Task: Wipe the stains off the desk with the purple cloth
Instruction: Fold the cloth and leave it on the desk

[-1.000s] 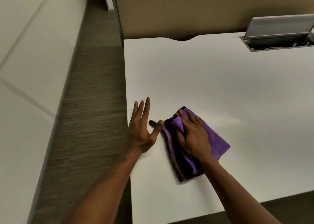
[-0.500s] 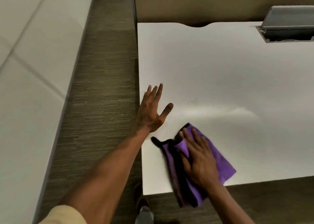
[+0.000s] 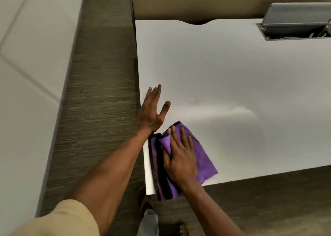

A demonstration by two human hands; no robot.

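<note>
The white tabletop [image 3: 223,78] fills most of my view, running from the partition at the back to the near edge just under me. Set into its far right corner is an open grey cable hatch [image 3: 297,26] with wires showing inside. To the left, a strip of dark carpet [image 3: 100,85] runs alongside the tabletop.

The purple cloth [image 3: 202,157], folded with dark edging, lies at the near left corner, its lower end hanging a little past the near edge. My right hand [image 3: 179,157] lies flat on top of it, fingers straight and spread, pressing it down rather than gripping it. My left hand [image 3: 152,110] is open too, fingers straight and pointing away from me, at the left edge of the tabletop just beyond the cloth; I cannot tell whether it touches the surface.

I judge I'm mid-wipe, working this near corner. A faint smudge [image 3: 194,100] shows further in, beyond the cloth, with a pale streak just to its right that may be moisture or only glare. The next move, I think, calls for keeping my palm's pressure even and pushing the cloth forward and to the right over that mark, without letting the overhanging end slip off.
</note>
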